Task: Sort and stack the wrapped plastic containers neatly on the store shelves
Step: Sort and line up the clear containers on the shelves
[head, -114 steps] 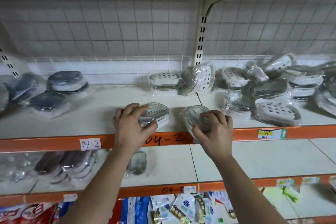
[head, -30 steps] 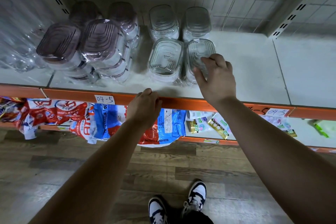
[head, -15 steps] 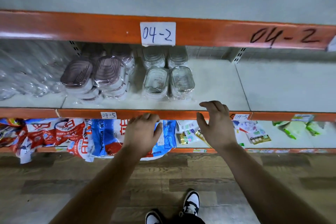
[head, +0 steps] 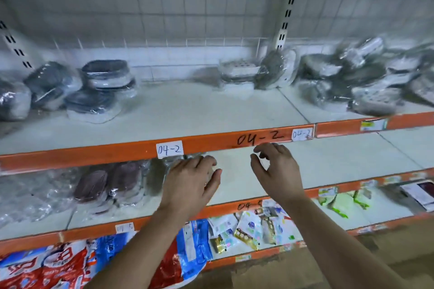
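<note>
Both my hands are raised in front of the orange-edged shelves and hold nothing. My left hand [head: 191,182] hovers with fingers relaxed before the middle shelf, partly covering wrapped clear containers [head: 173,163]. My right hand [head: 276,169] hangs just below the upper shelf's edge [head: 211,145], fingers loosely curled. Brown-lidded wrapped containers [head: 110,183] sit stacked left on the middle shelf. On the upper shelf lie dark wrapped containers [head: 94,87] at left, white ones [head: 239,75] at centre back, and a loose heap [head: 366,82] at right.
Bare shelf board [head: 187,110] stretches across the middle of the upper shelf. Below, colourful snack bags [head: 70,263] and small packets [head: 246,230] fill the lowest shelf. A slotted upright [head: 286,14] stands at the back. Clear wrapped bundles [head: 25,197] lie far left.
The view has tilted up from the lower shelves to the upper shelf. Both hands have risen from the middle shelf's edge; earlier the right hand had let go of a clear container there.
</note>
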### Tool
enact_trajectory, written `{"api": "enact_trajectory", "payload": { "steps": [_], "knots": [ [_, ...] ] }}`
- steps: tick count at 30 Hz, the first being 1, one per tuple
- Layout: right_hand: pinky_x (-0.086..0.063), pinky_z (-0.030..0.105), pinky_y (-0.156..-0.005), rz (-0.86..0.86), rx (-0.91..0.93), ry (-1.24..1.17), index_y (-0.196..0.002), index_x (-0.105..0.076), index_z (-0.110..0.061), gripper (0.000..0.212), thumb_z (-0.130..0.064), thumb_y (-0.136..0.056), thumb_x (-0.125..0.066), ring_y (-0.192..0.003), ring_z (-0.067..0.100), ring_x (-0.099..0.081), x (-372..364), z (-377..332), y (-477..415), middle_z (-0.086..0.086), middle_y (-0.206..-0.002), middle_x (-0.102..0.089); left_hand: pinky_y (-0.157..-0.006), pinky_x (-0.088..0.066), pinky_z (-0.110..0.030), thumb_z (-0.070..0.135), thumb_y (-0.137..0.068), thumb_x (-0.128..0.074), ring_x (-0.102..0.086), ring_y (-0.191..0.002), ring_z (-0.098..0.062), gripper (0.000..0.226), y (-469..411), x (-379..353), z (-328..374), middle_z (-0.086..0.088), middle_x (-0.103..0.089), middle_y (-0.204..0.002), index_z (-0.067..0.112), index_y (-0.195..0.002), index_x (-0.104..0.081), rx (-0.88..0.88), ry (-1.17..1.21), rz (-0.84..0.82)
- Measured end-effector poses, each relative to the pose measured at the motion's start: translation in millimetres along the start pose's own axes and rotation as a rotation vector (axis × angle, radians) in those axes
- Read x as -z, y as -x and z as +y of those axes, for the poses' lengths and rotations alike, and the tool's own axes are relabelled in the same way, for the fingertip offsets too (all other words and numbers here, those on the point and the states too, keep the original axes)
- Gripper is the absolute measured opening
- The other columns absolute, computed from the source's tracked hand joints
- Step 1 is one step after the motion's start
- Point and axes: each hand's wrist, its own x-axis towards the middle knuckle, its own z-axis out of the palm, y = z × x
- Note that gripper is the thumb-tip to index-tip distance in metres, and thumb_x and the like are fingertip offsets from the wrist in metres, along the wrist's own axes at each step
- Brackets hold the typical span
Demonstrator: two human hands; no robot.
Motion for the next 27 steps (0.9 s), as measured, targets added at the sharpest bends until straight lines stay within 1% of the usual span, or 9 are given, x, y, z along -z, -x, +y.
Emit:
{"api": "enact_trajectory", "payload": {
  "steps": [3,5,7,11,14,17,19,23,27],
  "knots": [
    [-0.043,0.029,-0.06,0.041,0.006,0.018,-0.093,-0.067,-0.018,0.015,-0.028,-0.085,-0.059,-0.084,0.021,-0.057,17.2,12.7,-24.3,-0.007,-0.084,-0.063,-0.065,-0.052,-0.034,0.04,-0.092,-0.046,-0.064,-0.067,-0.022,0.028,-33.4,-0.9,6.4,0.004,-0.068,-0.078,0.021,-0.092,-0.067,0.0,-0.021,0.008],
    [-0.047,0.031,-0.062,0.049,0.012,0.014,-0.093,-0.067,-0.017,0.012,-0.025,-0.086,-0.061,-0.086,0.023,-0.058,26.4,25.7,-41.4,-0.005,-0.087,-0.065,-0.066,-0.05,-0.035,0.039,-0.091,-0.046,-0.064,-0.068,-0.023,0.028,-54.6,-10.4,10.2,0.004,-0.067,-0.078,0.02,-0.093,-0.067,0.003,-0.015,0.024],
    [-0.048,0.032,-0.066,0.052,0.029,0.016,-0.095,-0.068,-0.015,0.017,-0.026,-0.086,-0.059,-0.088,0.025,-0.059,34.6,42.2,-59.3,-0.002,-0.09,-0.067,-0.066,-0.049,-0.035,0.038,-0.09,-0.046,-0.064,-0.068,-0.023,0.029,-76.5,-22.7,15.4,0.004,-0.067,-0.078,0.019,-0.092,-0.067,0.018,-0.017,0.039],
    [-0.051,0.036,-0.068,0.023,0.019,-0.002,-0.101,-0.068,-0.015,0.016,-0.023,-0.088,-0.064,-0.092,0.025,-0.059,46.6,78.4,-97.3,-0.002,-0.097,-0.066,-0.069,-0.049,-0.035,0.038,-0.089,-0.046,-0.065,-0.073,-0.023,0.03,-121.5,-49.2,23.6,0.003,-0.068,-0.08,0.018,-0.092,-0.068,0.099,-0.006,0.055],
    [-0.051,0.037,-0.069,0.012,0.01,-0.004,-0.103,-0.068,-0.015,0.016,-0.021,-0.088,-0.067,-0.093,0.026,-0.06,51.1,102.5,-126.6,-0.002,-0.103,-0.065,-0.07,-0.048,-0.036,0.04,-0.089,-0.043,-0.065,-0.077,-0.025,0.034,-150.1,-72.3,26.6,0.002,-0.067,-0.082,0.018,-0.092,-0.068,0.161,-0.038,0.014],
    [-0.047,0.032,-0.069,0.004,0.026,-0.013,-0.105,-0.069,-0.011,0.02,-0.021,-0.088,-0.067,-0.091,0.028,-0.062,51.4,122.4,-156.6,0.003,-0.106,-0.065,-0.07,-0.05,-0.037,0.042,-0.09,-0.04,-0.064,-0.077,-0.026,0.039,-158.9,-86.3,27.8,0.001,-0.068,-0.083,0.017,-0.092,-0.069,0.227,-0.07,-0.006],
    [-0.044,0.031,-0.071,-0.006,0.043,-0.024,-0.106,-0.068,-0.009,0.025,-0.024,-0.087,-0.063,-0.095,0.031,-0.061,50.6,130.8,-176.5,0.007,-0.107,-0.064,-0.07,-0.05,-0.037,0.042,-0.09,-0.04,-0.064,-0.076,-0.026,0.04,-155.7,-87.7,27.5,0.0,-0.068,-0.082,0.016,-0.091,-0.07,0.261,-0.093,0.005],
    [-0.046,0.038,-0.084,-0.018,0.102,-0.046,-0.114,-0.065,-0.007,0.028,-0.017,-0.087,-0.066,-0.106,0.037,-0.057,44.3,136.9,-214.1,0.014,-0.115,-0.06,-0.075,-0.052,-0.039,0.044,-0.089,-0.039,-0.064,-0.079,-0.027,0.041,-155.7,-89.2,26.2,0.0,-0.069,-0.085,0.016,-0.094,-0.069,0.306,-0.108,0.003],
    [-0.051,0.044,-0.086,-0.03,0.09,-0.053,-0.131,-0.057,-0.018,0.04,-0.028,-0.092,-0.061,-0.113,0.038,-0.053,36.6,138.3,-245.3,0.011,-0.13,-0.052,-0.07,-0.053,-0.038,0.045,-0.086,-0.042,-0.064,-0.078,-0.025,0.042,-156.2,-88.6,27.8,0.0,-0.068,-0.084,0.016,-0.095,-0.07,0.374,-0.056,0.053]
  ]
}}
